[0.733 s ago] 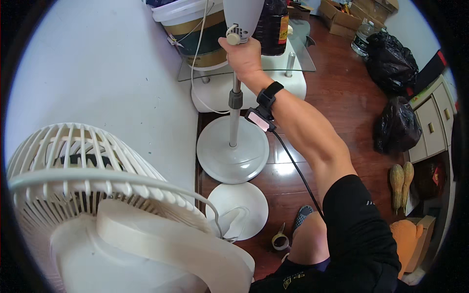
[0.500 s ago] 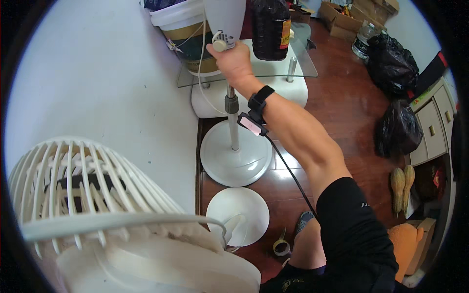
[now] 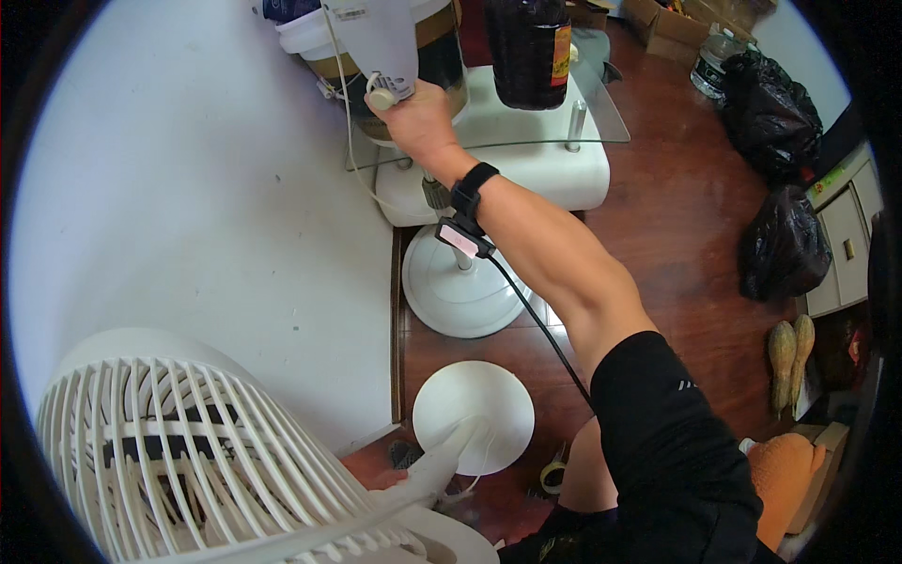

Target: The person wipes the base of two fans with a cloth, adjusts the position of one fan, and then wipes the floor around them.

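Note:
My right hand (image 3: 423, 124) is wrapped round the neck of a white pedestal fan (image 3: 383, 42), just beside its round knob. The fan's pole slants down to a round pale base (image 3: 465, 305) on the floor; its upper part is cut off by the view's top edge. A second white fan (image 3: 188, 442) with a slatted grille fills the lower left, close to me. Its neck leads down to a white round base (image 3: 474, 404). My left hand does not show. A bit of skin beside a dark slipper (image 3: 406, 455) looks like part of my foot.
A glass-topped white table (image 3: 526, 174) holds a large bucket (image 3: 310, 39) and a dark jug (image 3: 528, 56). Black bags (image 3: 785, 244), a drawer cabinet (image 3: 836, 254) and two long squashes (image 3: 791, 357) line the right. A tape roll (image 3: 552, 477) lies near my leg. A white wall (image 3: 235, 188) bounds the left.
My right hand and the far fan's neck have shifted left, so its pole now leans. The near fan's head has turned and sunk lower, showing more grille and its neck.

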### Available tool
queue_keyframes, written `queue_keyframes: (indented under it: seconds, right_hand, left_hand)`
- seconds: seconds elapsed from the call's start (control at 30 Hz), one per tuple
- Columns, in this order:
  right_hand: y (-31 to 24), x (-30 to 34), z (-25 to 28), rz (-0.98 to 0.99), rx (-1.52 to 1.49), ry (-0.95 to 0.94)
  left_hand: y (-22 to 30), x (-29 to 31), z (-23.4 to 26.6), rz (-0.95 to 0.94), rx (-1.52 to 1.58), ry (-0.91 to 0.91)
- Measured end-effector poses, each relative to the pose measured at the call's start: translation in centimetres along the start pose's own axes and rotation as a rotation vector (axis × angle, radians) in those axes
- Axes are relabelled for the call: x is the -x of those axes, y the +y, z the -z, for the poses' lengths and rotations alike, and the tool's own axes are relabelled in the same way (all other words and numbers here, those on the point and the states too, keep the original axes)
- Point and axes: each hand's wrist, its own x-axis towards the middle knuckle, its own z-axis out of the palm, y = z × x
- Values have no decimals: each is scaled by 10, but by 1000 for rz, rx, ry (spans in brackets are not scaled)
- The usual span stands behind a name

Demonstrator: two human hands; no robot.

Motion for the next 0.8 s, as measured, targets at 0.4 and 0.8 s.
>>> queue_keyframes:
  seconds: [0.4, 0.8]
  right_hand:
    - [-33, 3, 42, -206, 324, -505]
    - [-113, 121, 200, -295, 447, -584]
  left_hand:
    - [4, 24, -5, -122, -47, 26]
    - [3, 27, -17, -293, -53, 92]
